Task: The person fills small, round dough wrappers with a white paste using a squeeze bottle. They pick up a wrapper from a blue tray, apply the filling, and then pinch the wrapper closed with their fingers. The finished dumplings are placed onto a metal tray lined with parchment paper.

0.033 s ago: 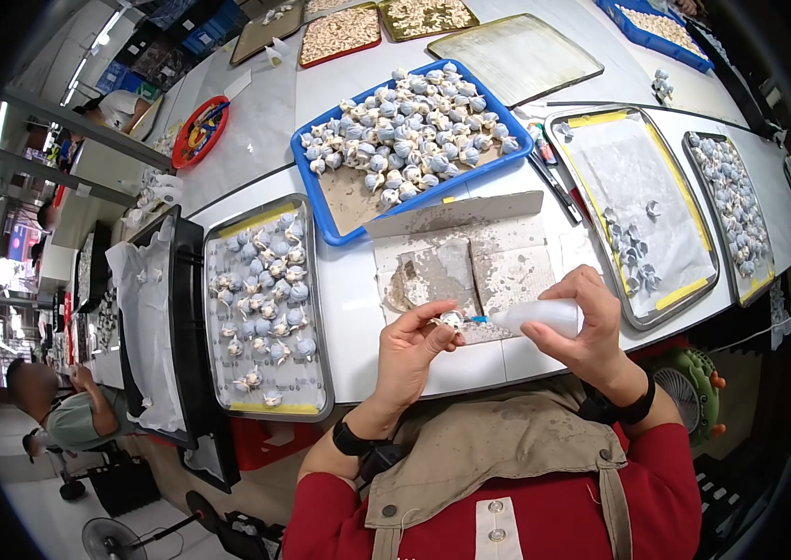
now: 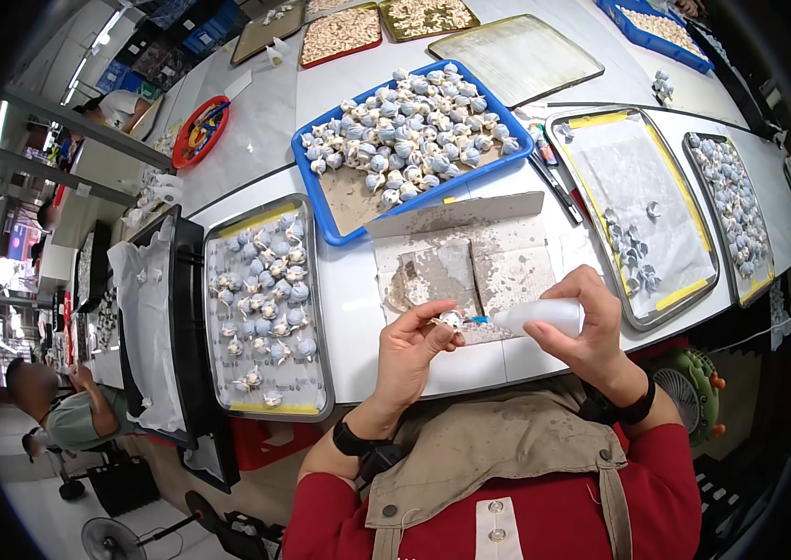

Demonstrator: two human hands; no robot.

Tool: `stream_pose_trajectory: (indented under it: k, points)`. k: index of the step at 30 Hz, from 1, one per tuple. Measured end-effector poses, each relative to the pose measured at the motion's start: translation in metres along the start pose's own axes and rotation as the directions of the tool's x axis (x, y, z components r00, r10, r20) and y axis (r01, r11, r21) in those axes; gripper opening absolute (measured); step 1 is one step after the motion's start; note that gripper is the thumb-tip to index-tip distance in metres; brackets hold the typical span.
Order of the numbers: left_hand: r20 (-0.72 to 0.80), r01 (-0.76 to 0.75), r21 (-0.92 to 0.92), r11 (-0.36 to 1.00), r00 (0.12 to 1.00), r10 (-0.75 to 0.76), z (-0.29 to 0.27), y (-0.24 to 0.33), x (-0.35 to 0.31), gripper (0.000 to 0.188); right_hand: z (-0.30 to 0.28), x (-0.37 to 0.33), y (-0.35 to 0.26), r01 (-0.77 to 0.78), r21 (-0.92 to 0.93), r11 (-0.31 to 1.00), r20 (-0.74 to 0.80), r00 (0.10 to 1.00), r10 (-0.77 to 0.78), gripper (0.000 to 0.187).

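Observation:
My left hand pinches a small white figurine piece between thumb and fingers, over the near edge of a stained cardboard sheet. In my right hand lies a white squeeze bottle, tipped sideways. Its thin blue nozzle points left at the piece, very close to it; whether they touch I cannot tell. Beyond the cardboard, a blue tray holds many small grey-blue and cream figurines. More such figurines stand in rows on a metal tray to the left.
To the right, a lined metal tray carries several grey pieces; another tray beside it is full. A pen lies near the blue tray. A black rack stands left. A green fan sits below the table, right.

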State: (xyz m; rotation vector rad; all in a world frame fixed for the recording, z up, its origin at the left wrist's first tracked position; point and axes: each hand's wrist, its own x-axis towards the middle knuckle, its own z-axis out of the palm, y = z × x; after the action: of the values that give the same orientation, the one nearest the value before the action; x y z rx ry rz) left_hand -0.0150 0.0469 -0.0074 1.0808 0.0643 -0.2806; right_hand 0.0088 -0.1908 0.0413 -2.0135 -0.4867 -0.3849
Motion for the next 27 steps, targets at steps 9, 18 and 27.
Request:
stream_pose_trajectory:
  k: [9, 18, 27]
  points:
    - [0.097, -0.12, -0.092, 0.989, 0.987, 0.129, 0.01, 0.011, 0.006, 0.025, 0.034, 0.008, 0.042, -0.481, 0.05, 0.875, 0.125, 0.873, 0.472, 0.032]
    - [0.113, -0.05, 0.016, 0.999, 0.992, 0.048, 0.013, 0.01, 0.008, 0.031, -0.091, 0.029, 0.087, -0.225, -0.557, 0.799, 0.039, 0.954, 0.296, 0.013]
    - [0.103, -0.028, 0.029, 0.999, 0.994, 0.024, 0.036, 0.004, 0.011, 0.032, -0.082, 0.052, 0.13, -0.181, -0.635, 0.751, 0.135, 0.931, 0.339, 0.018]
